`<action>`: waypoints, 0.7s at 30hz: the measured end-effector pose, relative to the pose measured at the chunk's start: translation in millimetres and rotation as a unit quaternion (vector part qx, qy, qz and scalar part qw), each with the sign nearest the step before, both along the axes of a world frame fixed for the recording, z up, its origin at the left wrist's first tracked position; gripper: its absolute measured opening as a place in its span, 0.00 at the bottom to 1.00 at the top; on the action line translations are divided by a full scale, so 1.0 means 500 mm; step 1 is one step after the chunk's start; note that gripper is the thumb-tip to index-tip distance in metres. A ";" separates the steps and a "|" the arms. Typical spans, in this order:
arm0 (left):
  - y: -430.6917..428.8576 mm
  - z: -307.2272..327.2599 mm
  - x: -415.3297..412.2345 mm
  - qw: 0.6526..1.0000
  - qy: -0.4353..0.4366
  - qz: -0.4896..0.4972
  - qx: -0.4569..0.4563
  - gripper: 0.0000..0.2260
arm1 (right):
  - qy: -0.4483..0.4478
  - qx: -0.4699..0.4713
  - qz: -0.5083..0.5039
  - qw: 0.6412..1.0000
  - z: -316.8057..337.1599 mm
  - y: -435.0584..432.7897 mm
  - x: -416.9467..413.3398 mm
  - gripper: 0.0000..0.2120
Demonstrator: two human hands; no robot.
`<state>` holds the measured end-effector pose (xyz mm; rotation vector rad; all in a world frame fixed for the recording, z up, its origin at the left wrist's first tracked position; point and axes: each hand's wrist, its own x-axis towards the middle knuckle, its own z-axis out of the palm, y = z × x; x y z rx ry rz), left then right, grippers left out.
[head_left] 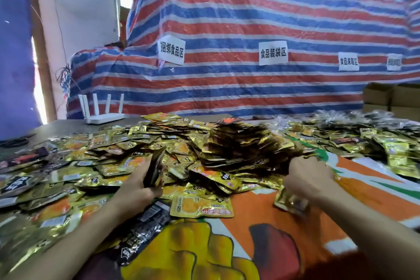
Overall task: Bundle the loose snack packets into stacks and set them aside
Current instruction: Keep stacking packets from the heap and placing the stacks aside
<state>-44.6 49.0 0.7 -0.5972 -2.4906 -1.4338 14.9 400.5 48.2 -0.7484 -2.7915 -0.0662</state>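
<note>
A big heap of loose gold and black snack packets (204, 148) covers the table. My left hand (138, 186) grips a thin upright stack of dark packets (155, 167) at the heap's near edge. My right hand (309, 177) reaches into the heap's right side with curled fingers and holds gold packets (288, 202) beneath the palm. A single gold packet (201, 207) lies flat between my hands. A black packet (145, 229) lies under my left forearm.
An orange printed cloth (261, 234) covers the near table. A white router (103, 116) stands at the back left. A striped tarp (250, 41) with paper labels walls off the rear. Cardboard boxes (391, 98) sit far right, with more packets (363, 134) in front of them.
</note>
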 end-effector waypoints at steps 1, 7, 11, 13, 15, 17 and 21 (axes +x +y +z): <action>-0.001 -0.001 0.001 1.000 -0.002 0.001 0.002 0.17 | -0.012 -0.003 0.011 1.000 -0.016 0.017 0.008 0.05; -0.008 -0.002 -0.001 1.000 -0.001 -0.009 0.024 0.17 | 0.043 -0.020 0.042 0.998 -0.051 0.047 0.015 0.11; -0.018 -0.002 -0.009 1.000 0.004 -0.006 0.019 0.16 | 0.027 -0.049 0.056 0.997 -0.047 0.046 0.012 0.10; -0.019 -0.002 -0.010 1.000 0.009 -0.006 0.017 0.16 | 0.030 -0.047 0.062 0.997 -0.043 0.048 0.012 0.11; -0.020 -0.002 -0.009 1.000 0.014 -0.007 0.014 0.17 | 0.030 -0.034 0.065 0.997 -0.037 0.048 0.014 0.12; -0.020 -0.002 -0.010 1.000 0.016 -0.008 0.010 0.17 | 0.048 -0.006 0.073 0.996 -0.027 0.048 0.019 0.13; -0.018 -0.002 -0.015 1.000 0.009 -0.007 0.026 0.15 | 0.141 0.027 0.124 0.982 0.020 0.032 0.029 0.11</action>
